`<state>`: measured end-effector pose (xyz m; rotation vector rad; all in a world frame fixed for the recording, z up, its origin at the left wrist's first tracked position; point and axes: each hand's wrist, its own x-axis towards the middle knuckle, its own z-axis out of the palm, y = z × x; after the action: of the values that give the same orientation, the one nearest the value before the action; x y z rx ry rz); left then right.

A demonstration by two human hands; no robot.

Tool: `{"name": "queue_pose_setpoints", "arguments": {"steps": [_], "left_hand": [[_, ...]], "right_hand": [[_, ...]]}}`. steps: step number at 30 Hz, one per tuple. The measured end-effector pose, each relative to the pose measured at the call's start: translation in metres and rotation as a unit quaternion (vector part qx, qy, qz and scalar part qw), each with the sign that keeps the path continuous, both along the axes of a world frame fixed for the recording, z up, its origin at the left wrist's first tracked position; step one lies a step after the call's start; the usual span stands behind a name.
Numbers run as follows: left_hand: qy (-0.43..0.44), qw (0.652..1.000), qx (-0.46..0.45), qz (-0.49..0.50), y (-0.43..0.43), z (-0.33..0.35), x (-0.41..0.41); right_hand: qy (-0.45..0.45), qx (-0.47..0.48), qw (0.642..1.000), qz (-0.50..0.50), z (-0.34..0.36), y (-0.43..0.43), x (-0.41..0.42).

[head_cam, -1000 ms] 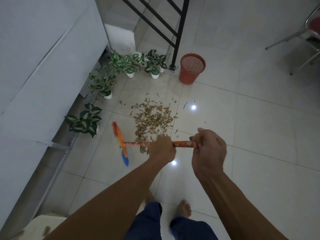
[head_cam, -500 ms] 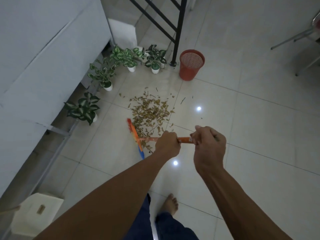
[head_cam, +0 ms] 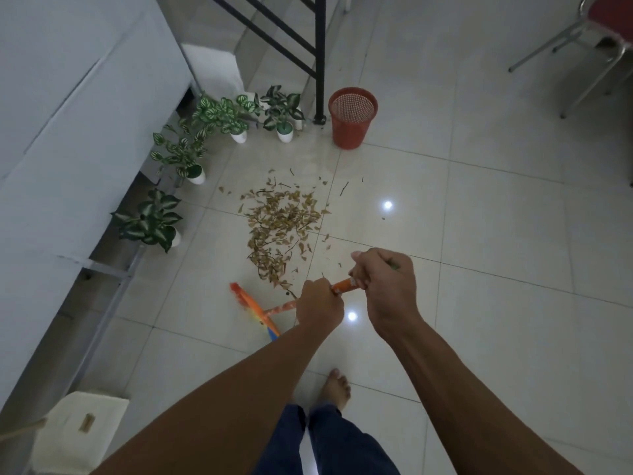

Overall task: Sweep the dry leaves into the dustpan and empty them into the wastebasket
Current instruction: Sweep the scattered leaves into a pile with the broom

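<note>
A pile of dry brown leaves [head_cam: 281, 228] lies spread on the pale tiled floor. I hold a broom with an orange handle [head_cam: 342, 286] and a multicoloured head [head_cam: 255, 310] that rests on the floor at the pile's near left end. My left hand [head_cam: 318, 305] grips the handle lower down, and my right hand [head_cam: 383, 279] grips its upper end. A red mesh wastebasket [head_cam: 352, 118] stands upright beyond the leaves, beside a black railing post. No dustpan is in view.
Several potted plants [head_cam: 219, 114] line the left side along a white wall [head_cam: 68, 132]. A black stair railing [head_cam: 320, 56] rises at the back. A metal chair [head_cam: 589, 39] stands at the top right. A white stool [head_cam: 78, 430] sits at the lower left. My bare foot [head_cam: 337, 389] is below my hands.
The broom head has swung from the left side of the pile towards me, to its near end. Both hands have kept their grip. The view has tilted, so the wastebasket sits lower.
</note>
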<state>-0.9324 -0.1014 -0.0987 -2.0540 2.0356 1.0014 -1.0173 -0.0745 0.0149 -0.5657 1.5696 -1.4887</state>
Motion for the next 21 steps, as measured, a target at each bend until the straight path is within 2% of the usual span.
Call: {"name": "queue_pose_setpoints", "arguments": {"steps": [7, 15, 18, 21], "left_hand": [[0.03, 0.996, -0.076, -0.019, -0.019, 0.031, -0.033], [0.057, 0.991, -0.093, -0.08, -0.011, 0.087, -0.093], [0.077, 0.985, -0.08, -0.132, 0.001, 0.092, -0.12], [0.096, 0.968, -0.059, -0.224, 0.013, 0.089, -0.144]], "right_hand": [[0.063, -0.069, 0.996, -0.008, 0.027, -0.002, -0.019], [0.038, -0.103, 0.987, -0.114, 0.08, 0.018, -0.078], [0.037, -0.083, 0.981, -0.172, 0.092, 0.034, -0.098], [0.063, -0.064, 0.968, -0.234, 0.093, 0.055, -0.106]]}}
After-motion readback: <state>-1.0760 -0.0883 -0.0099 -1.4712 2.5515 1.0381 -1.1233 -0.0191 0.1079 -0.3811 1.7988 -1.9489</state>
